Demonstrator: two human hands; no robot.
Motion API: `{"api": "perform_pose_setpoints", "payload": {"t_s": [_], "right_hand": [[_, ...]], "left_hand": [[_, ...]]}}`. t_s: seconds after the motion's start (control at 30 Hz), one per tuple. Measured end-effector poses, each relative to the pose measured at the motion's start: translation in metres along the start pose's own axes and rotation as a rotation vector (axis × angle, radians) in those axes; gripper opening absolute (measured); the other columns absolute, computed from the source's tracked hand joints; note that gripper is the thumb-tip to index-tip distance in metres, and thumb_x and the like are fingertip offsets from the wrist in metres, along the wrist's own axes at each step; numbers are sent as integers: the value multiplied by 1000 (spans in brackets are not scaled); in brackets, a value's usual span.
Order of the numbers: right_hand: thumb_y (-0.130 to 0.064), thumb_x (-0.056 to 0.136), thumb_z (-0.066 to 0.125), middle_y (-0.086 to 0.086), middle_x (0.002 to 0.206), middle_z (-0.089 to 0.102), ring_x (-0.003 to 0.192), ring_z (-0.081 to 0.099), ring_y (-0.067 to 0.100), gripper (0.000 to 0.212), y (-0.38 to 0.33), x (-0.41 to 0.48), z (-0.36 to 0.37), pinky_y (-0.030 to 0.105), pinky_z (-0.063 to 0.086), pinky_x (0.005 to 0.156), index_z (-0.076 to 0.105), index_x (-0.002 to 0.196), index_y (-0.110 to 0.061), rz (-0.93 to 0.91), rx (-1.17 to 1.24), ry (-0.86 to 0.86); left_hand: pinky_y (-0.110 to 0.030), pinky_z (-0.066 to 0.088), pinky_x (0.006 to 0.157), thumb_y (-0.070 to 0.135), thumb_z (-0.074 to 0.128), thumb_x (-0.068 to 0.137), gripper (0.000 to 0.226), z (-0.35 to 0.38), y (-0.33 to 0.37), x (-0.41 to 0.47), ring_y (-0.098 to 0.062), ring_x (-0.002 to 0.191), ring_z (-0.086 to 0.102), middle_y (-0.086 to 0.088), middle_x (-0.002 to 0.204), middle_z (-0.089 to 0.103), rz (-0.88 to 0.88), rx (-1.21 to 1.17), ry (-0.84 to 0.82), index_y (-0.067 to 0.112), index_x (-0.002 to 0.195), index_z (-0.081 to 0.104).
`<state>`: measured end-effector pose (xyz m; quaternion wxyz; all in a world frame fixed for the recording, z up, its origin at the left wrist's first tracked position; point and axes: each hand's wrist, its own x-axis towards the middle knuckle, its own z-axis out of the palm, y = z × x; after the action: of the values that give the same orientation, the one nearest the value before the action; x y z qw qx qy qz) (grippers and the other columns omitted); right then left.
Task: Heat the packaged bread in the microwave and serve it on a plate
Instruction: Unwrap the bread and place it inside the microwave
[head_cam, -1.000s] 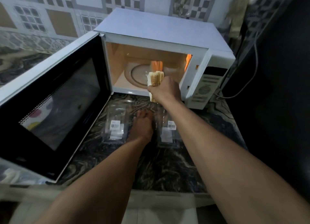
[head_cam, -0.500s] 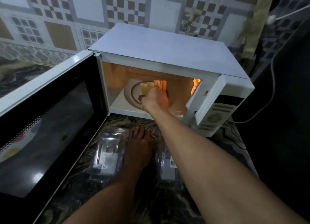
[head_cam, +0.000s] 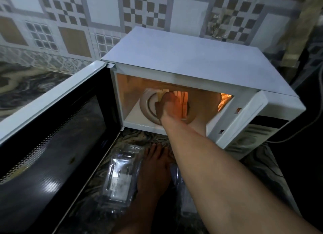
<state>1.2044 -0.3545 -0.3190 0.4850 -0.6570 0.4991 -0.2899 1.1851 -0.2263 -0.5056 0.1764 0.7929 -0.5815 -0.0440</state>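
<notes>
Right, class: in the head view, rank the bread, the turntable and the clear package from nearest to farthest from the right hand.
1. bread, gripped in the right hand, inside the microwave.
2. turntable, just under the hand, showing to its left.
3. package, out on the counter, left of the left hand.

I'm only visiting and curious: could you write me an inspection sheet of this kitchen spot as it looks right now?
Surface: dark marbled counter; the microwave stands on it.
Job's things: microwave with its door wide open and its inside lit; bread slices upright over the turntable; no plate seen.
Clutter: clear plastic package and second package, partly hidden, both lying on the counter.
Hands: right hand grips the bread slices inside the microwave; left hand rests flat on the counter between the packages.
Cables: one thin cable right of the microwave.
Surroundings: patterned tile wall behind.
</notes>
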Motion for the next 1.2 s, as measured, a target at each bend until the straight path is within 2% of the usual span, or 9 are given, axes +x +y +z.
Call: {"api": "perform_pose_setpoints", "payload": {"t_s": [0.1, 0.23, 0.33, 0.4, 0.5, 0.6, 0.87, 1.03, 1.2], "right_hand": [[-22, 99, 51, 17, 106, 64, 105, 62, 28, 23, 6, 6, 6, 30, 44, 78, 48, 77, -16, -13, -187, 119], [-33, 82, 43, 2, 70, 69, 80, 71, 28, 30, 26, 18, 11, 39, 58, 79, 64, 66, -19, -45, -310, 192], [-23, 95, 50, 7, 85, 67, 91, 66, 28, 28, 9, -2, 7, 19, 49, 63, 74, 97, -9, -41, -193, 188], [-20, 94, 51, 9, 100, 67, 102, 61, 30, 25, 12, -8, 1, 26, 51, 77, 72, 97, -8, -2, -71, 178], [-25, 88, 48, 3, 87, 66, 91, 62, 27, 25, 13, -28, -7, 41, 53, 83, 69, 78, -15, -99, -375, 248], [-19, 94, 60, 7, 98, 65, 94, 61, 27, 18, 8, -59, -19, 36, 51, 81, 68, 104, -6, -185, -575, 106], [-18, 96, 58, 8, 103, 61, 91, 61, 30, 10, 10, -123, -40, 34, 46, 69, 63, 104, -13, -241, -713, 83], [-21, 96, 57, 12, 111, 64, 99, 62, 32, 20, 23, -167, -36, 33, 42, 69, 60, 112, -10, -238, -706, 78], [-21, 94, 55, 14, 115, 63, 106, 60, 36, 21, 37, -203, -21, 38, 48, 77, 57, 110, -8, -192, -675, 33]], "left_hand": [[-46, 20, 120, 37, 51, 93, 55, 0, -1, 2, -24, 148, 30, -4, 156, 42, -15, 3, 6, 22, 146, 51], [-46, 16, 121, 39, 47, 92, 59, 1, 0, 1, -25, 150, 25, -5, 158, 39, -27, 34, -24, 24, 149, 46], [-46, 14, 122, 38, 43, 94, 61, -2, 4, -2, -27, 152, 21, -7, 161, 34, -34, 55, 0, 22, 152, 41], [-47, 12, 122, 41, 32, 93, 65, -6, 6, -5, -29, 152, 20, -8, 162, 31, -21, 94, -22, 20, 154, 36], [-47, 7, 123, 40, 21, 94, 67, -18, 13, -10, -29, 153, 16, -10, 164, 25, -43, 104, -49, 17, 157, 30], [-47, 0, 120, 35, 42, 98, 65, -21, 17, -17, -29, 154, 8, -12, 166, 17, -39, 110, -96, 17, 158, 24], [-41, 29, 117, -3, 49, 94, 55, -48, 31, -68, -33, 146, 33, -17, 158, 34, -95, -225, -38, 8, 148, 46], [-37, 51, 96, 12, 61, 82, 49, -54, 32, -117, -24, 117, 62, -1, 135, 62, 33, -230, 42, 20, 130, 65], [-45, 54, 80, 15, 45, 73, 45, -65, 32, -162, -34, 94, 64, -8, 98, 73, 136, -95, 110, 14, 104, 76]]}}
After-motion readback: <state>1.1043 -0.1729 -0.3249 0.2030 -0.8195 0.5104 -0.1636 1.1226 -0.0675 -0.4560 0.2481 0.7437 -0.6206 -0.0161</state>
